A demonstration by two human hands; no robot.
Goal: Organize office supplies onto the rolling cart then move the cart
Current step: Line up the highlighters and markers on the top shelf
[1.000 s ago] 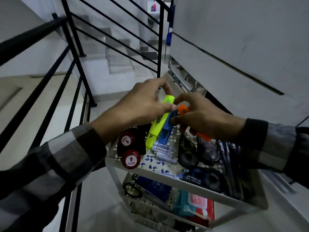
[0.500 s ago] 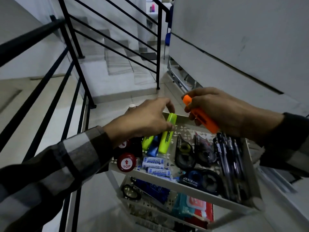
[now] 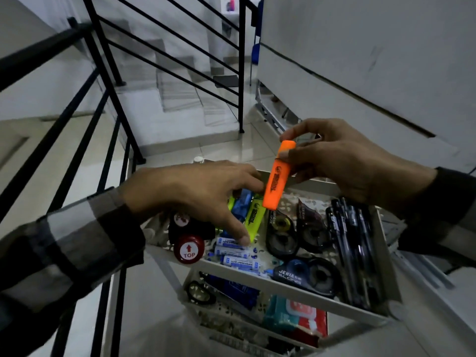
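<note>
The right hand (image 3: 345, 161) pinches a chunky orange plastic highlighter (image 3: 277, 179) above the perforated white metal cart tray (image 3: 288, 286), while the left hand (image 3: 195, 194) hovers loosely spread, holding nothing.

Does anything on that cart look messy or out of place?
Not really. The top tray looks sorted: highlighters, batteries, tape dispensers and pens lie in groups. Only the orange highlighter is off it, held in the right hand above the tray.

The white cart (image 3: 291, 288) top tray holds highlighters (image 3: 253, 215), batteries (image 3: 235, 256), tape dispensers (image 3: 283, 233) and pens (image 3: 353, 243).
</note>
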